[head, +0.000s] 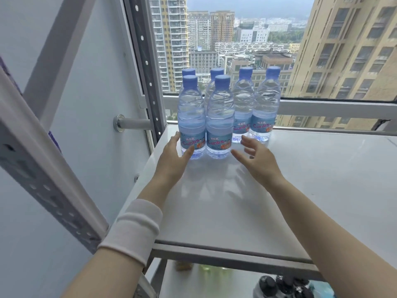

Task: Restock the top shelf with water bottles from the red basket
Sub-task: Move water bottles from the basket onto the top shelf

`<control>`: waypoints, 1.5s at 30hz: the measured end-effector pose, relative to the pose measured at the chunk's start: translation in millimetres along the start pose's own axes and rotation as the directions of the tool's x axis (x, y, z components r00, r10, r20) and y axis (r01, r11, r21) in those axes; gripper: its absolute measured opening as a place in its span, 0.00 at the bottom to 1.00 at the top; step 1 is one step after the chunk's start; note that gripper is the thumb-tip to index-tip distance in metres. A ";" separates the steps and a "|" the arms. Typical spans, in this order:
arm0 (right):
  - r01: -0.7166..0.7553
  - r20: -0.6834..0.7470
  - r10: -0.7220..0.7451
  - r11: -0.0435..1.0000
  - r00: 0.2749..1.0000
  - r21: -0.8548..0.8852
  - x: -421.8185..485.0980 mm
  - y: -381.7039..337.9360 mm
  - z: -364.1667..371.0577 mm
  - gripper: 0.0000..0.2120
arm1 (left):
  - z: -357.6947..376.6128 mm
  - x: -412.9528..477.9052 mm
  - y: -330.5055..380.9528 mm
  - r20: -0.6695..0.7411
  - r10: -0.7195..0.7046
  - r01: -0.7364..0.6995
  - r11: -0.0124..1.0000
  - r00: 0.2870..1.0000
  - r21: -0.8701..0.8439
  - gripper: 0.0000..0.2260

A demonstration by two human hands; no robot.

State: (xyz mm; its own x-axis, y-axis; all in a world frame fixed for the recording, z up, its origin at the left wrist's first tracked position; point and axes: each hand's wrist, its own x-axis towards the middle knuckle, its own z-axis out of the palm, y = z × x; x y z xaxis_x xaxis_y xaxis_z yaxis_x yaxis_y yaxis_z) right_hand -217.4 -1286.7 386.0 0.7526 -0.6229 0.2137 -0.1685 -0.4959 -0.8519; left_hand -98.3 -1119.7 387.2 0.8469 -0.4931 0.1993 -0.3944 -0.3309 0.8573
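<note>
- Water bottles [219, 117], six of them with blue caps, stand upright in a tight cluster at the far-left corner of the top shelf [279, 190], close against the window [236, 39]. Two are in the front row and four stand behind.
- Each bottle's long axis is vertical, so a hand has to come in from the side, not from above.
- The left hand [171, 162] is wide open in a loose C at the base of the front-left bottle [191, 117]. Its fingertips are beside the label on the left and its thumb is at the front, and it touches the bottle lightly at most. It isn't gripping anything.
- The right hand [257, 158] is spread and empty. It hovers just to the right of the front-right bottle [219, 117], with a clear gap between them.
- Both hands flank the front pair, which lies straight ahead of them. The left hand is the nearer to its bottle.
- The red basket is out of view, and I'd guess it's somewhere lower down.
- My read is that the front pair is placed. Most of the shelf towards the right edge is bare, so the next move probably means reaching down for more bottles.
</note>
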 end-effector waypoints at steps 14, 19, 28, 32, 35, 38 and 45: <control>0.325 0.084 -0.328 0.807 0.941 -0.493 -198.8 34.0 -109.1 0.24 | 74.6 -215.7 67.2 0.037 0.194 -0.190 0.874 0.980 0.447 0.24; 0.335 0.121 -0.330 0.735 0.936 -0.589 -275.5 56.8 -137.0 0.26 | 98.4 -293.0 79.0 0.091 0.194 -0.212 0.817 0.977 0.536 0.25; 0.267 0.115 -0.252 0.731 0.961 -0.628 -386.0 93.0 -159.1 0.27 | 119.3 -389.0 75.3 0.173 0.233 -0.286 0.855 0.957 0.433 0.23; 0.207 0.177 -0.120 0.736 0.977 -0.645 -436.2 127.7 -151.1 0.28 | 138.5 -433.1 43.5 0.275 0.130 -0.246 0.860 0.953 0.448 0.24; 0.157 0.217 -0.014 0.735 0.976 -0.660 -471.7 155.2 -145.5 0.28 | 154.9 -460.7 20.5 0.350 0.037 -0.205 0.866 0.936 0.456 0.24; 0.109 0.237 0.075 0.729 0.969 -0.676 -494.8 187.3 -142.6 0.27 | 174.9 -477.1 0.9 0.393 -0.042 -0.164 0.863 0.919 0.477 0.23; -0.032 0.289 0.308 0.733 0.906 -0.680 -521.2 286.9 -136.1 0.26 | 246.3 -509.0 -64.4 0.448 -0.273 -0.002 0.853 0.851 0.523 0.23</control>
State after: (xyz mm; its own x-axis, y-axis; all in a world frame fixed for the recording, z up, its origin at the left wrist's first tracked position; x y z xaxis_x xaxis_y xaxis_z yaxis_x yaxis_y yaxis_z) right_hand -744.6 -1186.7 95.3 0.8146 -0.5420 -0.2066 -0.5800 -0.7549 -0.3062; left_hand -591.9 -1045.6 113.6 0.6687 -0.6901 -0.2768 -0.5243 -0.7016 0.4826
